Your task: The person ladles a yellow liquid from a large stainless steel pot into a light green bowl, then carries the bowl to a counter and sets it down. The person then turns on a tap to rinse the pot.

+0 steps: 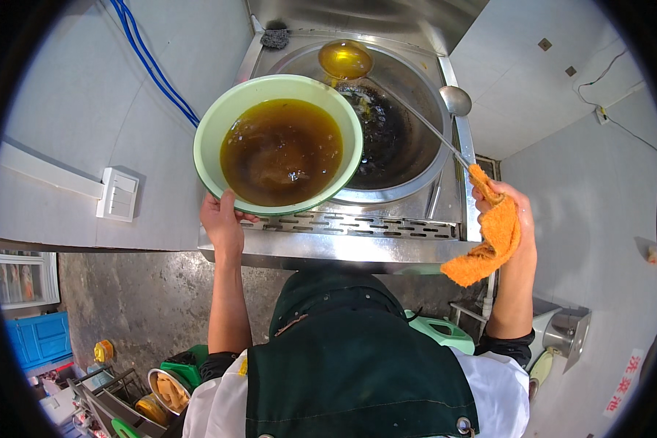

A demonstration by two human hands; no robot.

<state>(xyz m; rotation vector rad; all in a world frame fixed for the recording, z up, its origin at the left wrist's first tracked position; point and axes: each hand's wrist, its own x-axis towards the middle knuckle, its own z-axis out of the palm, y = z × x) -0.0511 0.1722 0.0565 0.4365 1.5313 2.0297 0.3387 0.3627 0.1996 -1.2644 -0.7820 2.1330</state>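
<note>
My left hand (224,219) grips the near-left rim of a pale green enamel basin (205,150), thumb on top. Brown, murky liquid (282,153) fills much of the basin, which overlaps the left side of a large wok (416,159). In my right hand (506,205) are an orange cloth (495,235) and, wrapped inside it, the handle of a long metal ladle (416,114). The ladle's bowl, full of yellow oily liquid (346,59), hangs over the far part of the wok beyond the basin. Dark residue and a little shiny liquid show in the wok's bottom.
The wok sits in a stainless steel stove (328,246) with a slotted front strip. Another metal ladle (455,101) rests at the right rim, and a dark scouring pad (275,38) lies at the back left corner. Walls stand close on both sides. A green plastic container (443,331) is behind, right.
</note>
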